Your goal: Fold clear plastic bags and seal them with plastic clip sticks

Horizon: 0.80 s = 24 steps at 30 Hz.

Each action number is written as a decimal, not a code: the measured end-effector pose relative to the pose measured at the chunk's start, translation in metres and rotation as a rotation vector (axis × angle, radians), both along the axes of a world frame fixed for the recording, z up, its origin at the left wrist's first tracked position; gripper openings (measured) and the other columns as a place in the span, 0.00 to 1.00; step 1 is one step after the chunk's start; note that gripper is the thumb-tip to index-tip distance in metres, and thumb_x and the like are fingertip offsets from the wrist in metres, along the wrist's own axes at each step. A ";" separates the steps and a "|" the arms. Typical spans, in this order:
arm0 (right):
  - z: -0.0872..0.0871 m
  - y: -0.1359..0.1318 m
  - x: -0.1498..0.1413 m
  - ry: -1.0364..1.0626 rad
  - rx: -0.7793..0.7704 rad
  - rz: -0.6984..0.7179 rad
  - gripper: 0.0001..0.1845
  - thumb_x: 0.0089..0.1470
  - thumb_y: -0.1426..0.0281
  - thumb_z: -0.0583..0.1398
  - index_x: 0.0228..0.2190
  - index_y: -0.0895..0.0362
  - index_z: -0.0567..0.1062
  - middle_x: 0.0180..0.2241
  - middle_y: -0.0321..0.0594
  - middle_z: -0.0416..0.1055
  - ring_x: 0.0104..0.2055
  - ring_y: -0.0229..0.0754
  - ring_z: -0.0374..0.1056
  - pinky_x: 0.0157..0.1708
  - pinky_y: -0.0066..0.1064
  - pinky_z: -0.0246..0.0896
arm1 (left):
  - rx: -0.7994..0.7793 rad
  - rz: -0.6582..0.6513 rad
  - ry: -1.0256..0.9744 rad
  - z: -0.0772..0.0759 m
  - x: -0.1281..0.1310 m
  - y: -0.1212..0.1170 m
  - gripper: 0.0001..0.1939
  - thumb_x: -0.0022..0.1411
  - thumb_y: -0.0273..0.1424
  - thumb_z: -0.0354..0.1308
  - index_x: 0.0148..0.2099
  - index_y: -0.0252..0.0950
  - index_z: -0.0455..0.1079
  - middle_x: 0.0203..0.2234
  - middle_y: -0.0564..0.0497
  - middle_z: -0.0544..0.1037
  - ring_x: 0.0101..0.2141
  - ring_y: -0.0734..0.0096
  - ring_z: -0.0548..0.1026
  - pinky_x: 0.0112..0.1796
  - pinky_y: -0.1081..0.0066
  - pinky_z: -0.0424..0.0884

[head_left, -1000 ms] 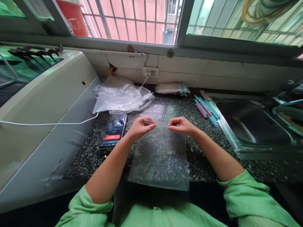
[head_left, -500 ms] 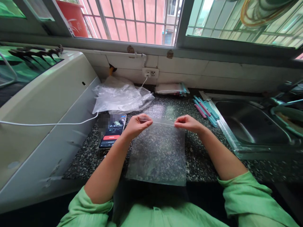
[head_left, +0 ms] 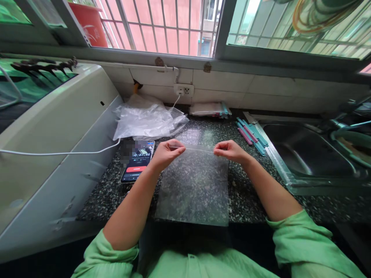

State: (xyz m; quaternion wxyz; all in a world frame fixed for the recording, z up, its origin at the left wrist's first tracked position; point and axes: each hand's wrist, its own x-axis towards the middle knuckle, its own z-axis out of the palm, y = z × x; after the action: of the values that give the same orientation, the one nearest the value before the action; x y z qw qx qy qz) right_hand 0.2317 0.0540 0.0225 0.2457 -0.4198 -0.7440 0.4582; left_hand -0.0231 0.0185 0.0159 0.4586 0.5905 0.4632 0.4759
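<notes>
A clear plastic bag (head_left: pixel 193 189) hangs flat over the dark speckled counter, its lower edge reaching past the counter's front. My left hand (head_left: pixel 168 154) pinches the bag's top edge near its left corner. At the right end of that same edge, my right hand (head_left: pixel 230 151) pinches the film between thumb and finger. The top edge is stretched fairly straight between both hands. Beside my left forearm lies a phone (head_left: pixel 136 168) with a timer on its screen.
A heap of clear plastic bags (head_left: pixel 147 117) lies at the back left. Against the wall rests a filled plastic packet (head_left: pixel 207 109). Blue and pink plastic strips (head_left: pixel 251 133) lie by the metal sink (head_left: pixel 307 150). A white cable (head_left: pixel 63 153) crosses from the left.
My hands have moved apart along the bag's top edge, the left one leftward and the right one rightward. In the last half second they have hardly moved.
</notes>
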 end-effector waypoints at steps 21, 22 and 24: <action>0.001 0.000 0.029 0.072 0.117 -0.130 0.17 0.42 0.57 0.61 0.20 0.59 0.68 0.20 0.33 0.60 0.24 0.32 0.53 0.24 0.27 0.49 | -0.021 0.072 -0.041 -0.003 -0.002 0.003 0.13 0.42 0.38 0.64 0.23 0.32 0.69 0.15 0.57 0.68 0.18 0.81 0.61 0.22 0.77 0.57; 0.001 0.000 0.030 0.070 0.107 -0.128 0.17 0.42 0.57 0.61 0.20 0.59 0.68 0.20 0.33 0.61 0.24 0.32 0.54 0.24 0.27 0.49 | -0.018 0.071 -0.045 -0.003 -0.002 0.003 0.13 0.42 0.38 0.64 0.23 0.32 0.69 0.15 0.57 0.68 0.18 0.81 0.61 0.22 0.77 0.57; 0.002 -0.001 0.030 0.056 0.074 -0.112 0.17 0.42 0.57 0.61 0.21 0.59 0.69 0.21 0.33 0.62 0.24 0.33 0.55 0.25 0.27 0.50 | -0.010 0.063 -0.047 -0.003 -0.001 0.003 0.13 0.42 0.38 0.64 0.24 0.32 0.69 0.16 0.56 0.68 0.19 0.81 0.62 0.22 0.77 0.57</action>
State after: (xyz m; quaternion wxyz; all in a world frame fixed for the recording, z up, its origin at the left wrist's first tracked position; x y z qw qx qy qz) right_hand 0.2621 0.0531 0.0243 0.3072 -0.4383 -0.7286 0.4274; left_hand -0.0240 0.0212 0.0126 0.4570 0.5619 0.4731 0.5016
